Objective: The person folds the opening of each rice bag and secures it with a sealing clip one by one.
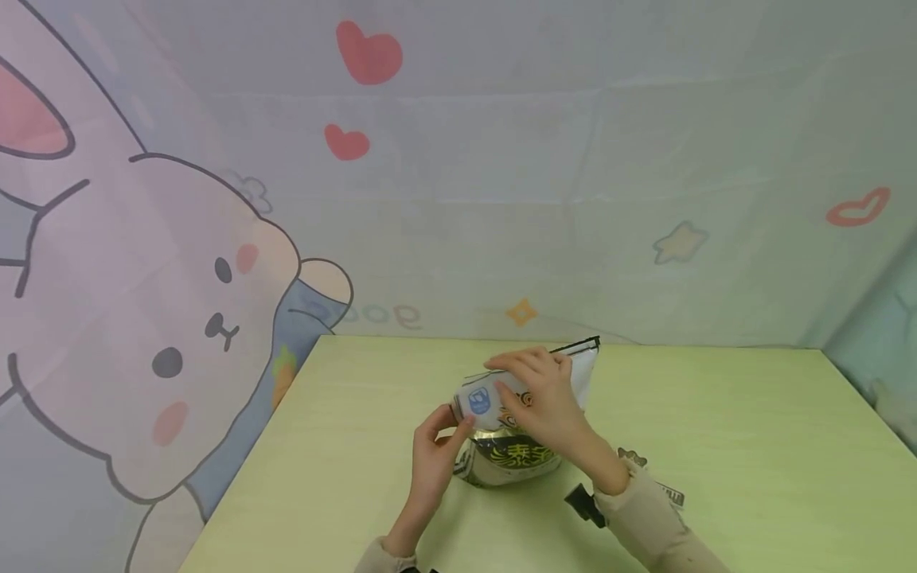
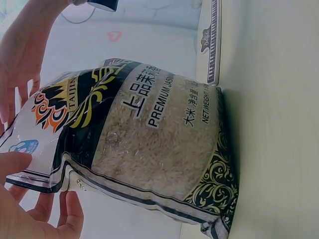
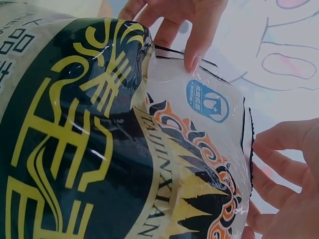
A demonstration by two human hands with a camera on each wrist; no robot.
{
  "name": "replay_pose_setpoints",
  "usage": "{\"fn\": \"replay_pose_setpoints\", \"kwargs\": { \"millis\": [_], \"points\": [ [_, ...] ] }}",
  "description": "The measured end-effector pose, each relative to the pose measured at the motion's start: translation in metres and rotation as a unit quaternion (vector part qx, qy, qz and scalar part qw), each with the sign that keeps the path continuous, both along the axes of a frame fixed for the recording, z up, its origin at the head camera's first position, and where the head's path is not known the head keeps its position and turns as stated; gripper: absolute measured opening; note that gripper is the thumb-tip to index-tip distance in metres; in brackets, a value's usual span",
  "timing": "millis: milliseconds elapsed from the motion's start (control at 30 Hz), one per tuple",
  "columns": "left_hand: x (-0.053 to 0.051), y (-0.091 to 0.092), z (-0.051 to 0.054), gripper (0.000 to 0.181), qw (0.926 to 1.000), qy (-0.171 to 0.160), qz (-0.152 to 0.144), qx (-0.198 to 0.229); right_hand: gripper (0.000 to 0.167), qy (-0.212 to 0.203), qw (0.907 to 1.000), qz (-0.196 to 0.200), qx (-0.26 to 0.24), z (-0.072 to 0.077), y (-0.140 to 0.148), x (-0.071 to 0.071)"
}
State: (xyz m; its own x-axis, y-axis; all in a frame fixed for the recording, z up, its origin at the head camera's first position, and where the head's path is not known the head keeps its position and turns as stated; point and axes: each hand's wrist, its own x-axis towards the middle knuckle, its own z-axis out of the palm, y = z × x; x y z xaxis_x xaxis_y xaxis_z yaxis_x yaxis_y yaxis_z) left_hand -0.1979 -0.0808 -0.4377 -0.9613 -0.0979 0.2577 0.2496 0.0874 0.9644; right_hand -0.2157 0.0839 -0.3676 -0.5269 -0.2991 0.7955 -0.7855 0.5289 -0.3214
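A plastic bag of rice (image 1: 516, 461) stands on the table, its clear lower part showing the grains (image 2: 149, 144) and its white top leaning over toward the left. My left hand (image 1: 432, 458) pinches the left corner of that top, thumb on the printed front and fingers behind. Over the upper edge lies my right hand (image 1: 548, 398), its fingers extended and thumb apart, touching the white top. In the right wrist view, the fingertips of the right hand (image 3: 289, 174) are at the bag's dark top edge, some partly hidden behind it.
On the pale green table (image 1: 745, 430), a flat white item with a brown animal figure (image 1: 632, 457) and a striped strip (image 1: 673, 495) lies partly hidden under my right forearm. A black wrist device (image 1: 585, 505) is beside that sleeve. Behind the table hangs a printed cloth (image 1: 473, 239).
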Motion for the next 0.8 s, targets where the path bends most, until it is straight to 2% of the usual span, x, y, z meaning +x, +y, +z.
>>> {"fn": "replay_pose_setpoints", "kwargs": {
  "millis": [167, 367, 433, 600, 800],
  "points": [
    [0.002, 0.001, 0.002, 0.013, 0.9999, -0.006, -0.006, 0.007, 0.025, -0.004, 0.9998, -0.015, 0.009, -0.001, -0.002, 0.001],
    [0.012, 0.003, 0.016, 0.012, 0.9999, 0.010, -0.008, -0.001, 0.024, 0.000, 0.9994, -0.031, 0.016, -0.002, -0.006, 0.002],
    [0.011, 0.002, 0.014, 0.013, 0.9999, 0.010, -0.009, -0.004, 0.024, 0.002, 0.9993, -0.034, 0.016, -0.003, -0.007, 0.003],
    [0.004, -0.001, 0.000, 0.014, 0.9999, 0.004, -0.007, -0.008, 0.023, 0.004, 0.9987, -0.045, 0.026, -0.003, -0.010, 0.003],
    [0.002, -0.002, -0.001, 0.015, 0.9998, 0.016, -0.009, -0.006, 0.021, 0.012, 0.9971, -0.063, 0.041, -0.001, -0.012, 0.001]
  ]
}}
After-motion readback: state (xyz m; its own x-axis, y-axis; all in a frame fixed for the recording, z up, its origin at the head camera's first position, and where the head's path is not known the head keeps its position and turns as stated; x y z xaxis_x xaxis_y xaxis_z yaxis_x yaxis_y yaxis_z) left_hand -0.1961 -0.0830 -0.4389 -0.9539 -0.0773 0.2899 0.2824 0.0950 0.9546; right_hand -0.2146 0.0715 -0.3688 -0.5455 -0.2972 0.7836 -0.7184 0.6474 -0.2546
